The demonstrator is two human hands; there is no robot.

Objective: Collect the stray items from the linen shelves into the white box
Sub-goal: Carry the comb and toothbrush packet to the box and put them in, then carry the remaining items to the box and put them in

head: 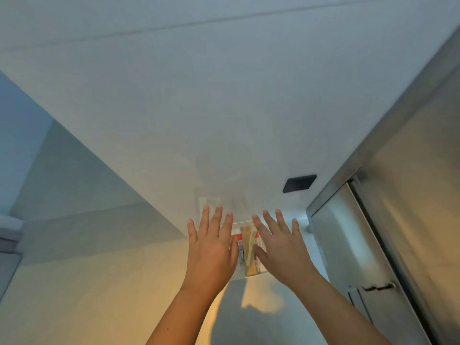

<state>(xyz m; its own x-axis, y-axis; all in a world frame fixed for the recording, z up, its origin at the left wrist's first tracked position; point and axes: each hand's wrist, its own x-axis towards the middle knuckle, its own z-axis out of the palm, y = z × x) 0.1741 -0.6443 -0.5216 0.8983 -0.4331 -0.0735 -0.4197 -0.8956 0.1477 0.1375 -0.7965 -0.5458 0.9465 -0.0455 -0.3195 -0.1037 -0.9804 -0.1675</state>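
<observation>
Left hand [211, 250], right hand [281, 247] flank box [238, 265] — packets [246, 245] inside.

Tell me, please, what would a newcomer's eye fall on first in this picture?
Two raised hands fill the lower middle: the left hand and the right hand, fingers straight and spread, reach up on either side of a clear container holding red and tan packets, high against the white ceiling. Next come the small black rectangle above the right hand, and the steel cabinet along the right edge.
</observation>
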